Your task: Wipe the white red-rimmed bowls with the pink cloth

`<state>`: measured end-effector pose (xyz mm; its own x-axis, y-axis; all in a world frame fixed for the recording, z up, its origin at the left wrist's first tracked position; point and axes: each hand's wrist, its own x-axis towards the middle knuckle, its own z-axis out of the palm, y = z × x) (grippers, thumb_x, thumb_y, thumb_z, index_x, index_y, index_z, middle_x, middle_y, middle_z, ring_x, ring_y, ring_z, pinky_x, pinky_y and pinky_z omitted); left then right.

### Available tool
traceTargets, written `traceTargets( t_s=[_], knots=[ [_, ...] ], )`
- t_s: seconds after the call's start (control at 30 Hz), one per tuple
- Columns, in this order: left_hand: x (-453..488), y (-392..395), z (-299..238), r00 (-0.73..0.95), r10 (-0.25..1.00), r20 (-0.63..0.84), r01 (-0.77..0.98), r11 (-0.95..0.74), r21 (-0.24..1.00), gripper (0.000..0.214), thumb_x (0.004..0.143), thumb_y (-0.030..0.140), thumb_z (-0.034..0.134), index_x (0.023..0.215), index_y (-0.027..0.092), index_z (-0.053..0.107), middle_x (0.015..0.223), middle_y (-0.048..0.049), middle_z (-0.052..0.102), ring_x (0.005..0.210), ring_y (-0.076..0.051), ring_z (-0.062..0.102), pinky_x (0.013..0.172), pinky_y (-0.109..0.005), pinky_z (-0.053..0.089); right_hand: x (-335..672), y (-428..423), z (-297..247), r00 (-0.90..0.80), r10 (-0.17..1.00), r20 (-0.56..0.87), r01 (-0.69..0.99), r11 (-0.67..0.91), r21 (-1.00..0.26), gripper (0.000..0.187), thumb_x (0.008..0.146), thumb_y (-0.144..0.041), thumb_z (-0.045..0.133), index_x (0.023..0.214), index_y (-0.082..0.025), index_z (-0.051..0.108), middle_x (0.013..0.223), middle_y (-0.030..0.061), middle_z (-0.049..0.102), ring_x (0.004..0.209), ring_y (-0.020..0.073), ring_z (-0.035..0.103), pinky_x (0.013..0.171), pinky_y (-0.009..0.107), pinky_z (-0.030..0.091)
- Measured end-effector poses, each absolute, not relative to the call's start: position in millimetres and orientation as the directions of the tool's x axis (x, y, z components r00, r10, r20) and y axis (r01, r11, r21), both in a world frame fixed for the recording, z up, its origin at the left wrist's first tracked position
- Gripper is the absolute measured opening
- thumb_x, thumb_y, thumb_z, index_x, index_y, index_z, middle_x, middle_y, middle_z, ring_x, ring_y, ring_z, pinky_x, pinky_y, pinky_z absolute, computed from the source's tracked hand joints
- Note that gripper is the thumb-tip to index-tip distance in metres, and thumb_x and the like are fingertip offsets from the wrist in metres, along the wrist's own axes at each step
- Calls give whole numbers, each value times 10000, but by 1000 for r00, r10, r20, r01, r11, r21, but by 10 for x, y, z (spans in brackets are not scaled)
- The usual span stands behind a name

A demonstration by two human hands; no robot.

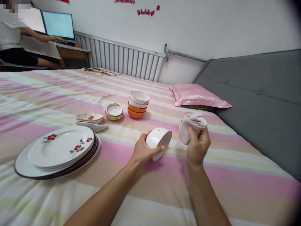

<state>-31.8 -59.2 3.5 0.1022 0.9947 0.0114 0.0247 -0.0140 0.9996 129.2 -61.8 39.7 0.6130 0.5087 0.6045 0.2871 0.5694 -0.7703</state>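
My left hand (143, 149) grips a white bowl (155, 138) with a red rim, thumb over the edge and fingers around its outside. The bowl is tilted, its mouth facing right. Bunched in the closed fingers of my right hand (198, 146) is a pale pinkish-grey cloth (185, 128), held up to the right of the bowl and apart from it. Behind the cloth shows part of a white rim (205, 121), mostly hidden. Beyond my left hand stands a stack of bowls, white ones (139, 96) on top of orange ones (136, 113).
Several plates (61, 146), the top one with red flowers, are stacked at left on the striped bedspread (113, 201). Behind them lie boat-shaped dishes (88, 117) and small dishes (114, 110). A pink pillow (199, 95) rests by the grey headboard (258, 91). A person (14, 40) sits at a desk.
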Motion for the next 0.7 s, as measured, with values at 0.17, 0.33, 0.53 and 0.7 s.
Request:
traceTargets(
  t_s=[0.17,0.33,0.53,0.7],
  knots=[
    [-315,-610,66,39,993,109,292,-116,949,644,488,478,810,992,172,550,910,-69,634,836,-252,599,643,-315,463,1083,-726,373,246,621,745,499,578,-646,292,810,-198,521,1088,-212,609,1217,82,599,1132,233,541,967,380,402],
    [-321,-624,82,19,983,182,371,-176,912,489,545,426,757,909,193,526,778,-7,608,692,-185,565,580,-265,403,1002,-811,401,-87,632,770,658,617,-432,311,755,-168,544,1046,-230,633,1144,73,655,1081,249,560,941,419,421],
    [-360,-599,-10,32,975,220,397,-215,893,451,523,327,743,880,213,491,707,31,544,670,-181,530,571,-247,346,947,-887,467,-265,667,696,757,592,-278,325,685,-367,683,972,-214,667,1160,87,654,1061,289,555,907,441,403],
    [-347,-636,-24,76,940,331,436,-330,837,337,637,315,635,926,214,494,791,-11,589,702,-202,552,601,-273,361,920,-877,450,-246,670,700,814,535,-227,240,777,-366,630,979,-247,678,1131,57,666,1098,274,531,965,460,350]
  ],
)
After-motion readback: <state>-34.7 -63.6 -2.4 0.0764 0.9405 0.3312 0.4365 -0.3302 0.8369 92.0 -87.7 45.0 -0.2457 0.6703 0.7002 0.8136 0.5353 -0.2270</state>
